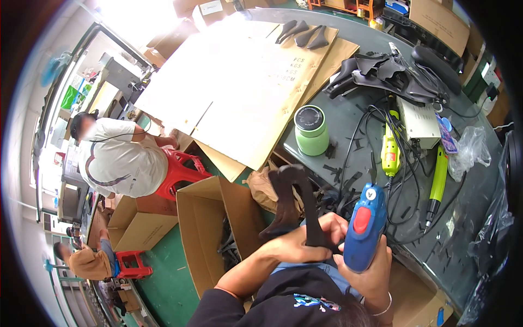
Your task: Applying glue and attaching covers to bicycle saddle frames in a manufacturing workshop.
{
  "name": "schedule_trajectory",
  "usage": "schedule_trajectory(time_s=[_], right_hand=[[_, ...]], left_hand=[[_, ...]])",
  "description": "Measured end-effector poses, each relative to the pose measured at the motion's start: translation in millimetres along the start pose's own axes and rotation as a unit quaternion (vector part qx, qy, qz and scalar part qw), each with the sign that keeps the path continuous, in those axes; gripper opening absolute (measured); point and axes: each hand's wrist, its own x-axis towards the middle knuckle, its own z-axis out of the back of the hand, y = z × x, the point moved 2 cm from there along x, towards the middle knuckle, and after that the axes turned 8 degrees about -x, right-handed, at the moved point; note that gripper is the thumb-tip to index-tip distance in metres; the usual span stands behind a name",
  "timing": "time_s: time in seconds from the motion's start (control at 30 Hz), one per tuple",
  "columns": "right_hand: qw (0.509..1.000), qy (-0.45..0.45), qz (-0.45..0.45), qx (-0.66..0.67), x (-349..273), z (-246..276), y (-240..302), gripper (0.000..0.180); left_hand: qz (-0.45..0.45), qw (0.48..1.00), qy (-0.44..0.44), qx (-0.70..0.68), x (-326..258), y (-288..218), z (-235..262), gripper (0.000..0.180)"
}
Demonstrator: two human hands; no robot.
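My left hand [294, 245] is closed around a dark, forked piece shaped like a bicycle saddle [313, 218], its long arms pointing up and away from me. My right hand [375, 275] grips a blue handheld power tool [364, 231] with a red button on top. The tool sits just right of the dark piece, close to my left fingertips. Its working end is hidden, so I cannot tell whether it touches the piece. Left of my left forearm stands an open cardboard box [197, 240] with black parts inside.
On the grey table [348, 117] stand a green jar [312, 131], a yellow-green corded tool [390, 152], another such tool [437, 180], a white power box [418, 121], tangled cables and heaped black saddle parts [387, 76]. Wooden boards [234, 92] lie left. Two people sit on red stools.
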Motion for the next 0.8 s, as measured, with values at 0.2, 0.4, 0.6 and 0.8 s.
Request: schedule_trajectory(time_s=[0.2,0.4,0.6,0.8], right_hand=[[0.997,0.067,-0.012,0.034,-2.9,-10.1,-2.2,0.045],[0.991,0.049,-0.016,0.122,-2.6,-10.3,-2.0,0.046],[0.988,0.14,0.035,0.063,2.2,-7.3,6.5,0.049],[0.996,0.065,-0.029,-0.044,-10.4,-3.4,-7.1,0.051]], left_hand=[[-0.112,0.977,-0.148,-0.101,2.3,-9.5,-10.2,0.024],[-0.285,0.912,-0.083,-0.284,22.7,-7.1,-25.8,0.036],[-0.408,0.876,-0.138,-0.216,28.6,0.4,8.6,0.044],[-0.413,0.872,-0.217,-0.149,9.9,-24.2,13.0,0.032]])
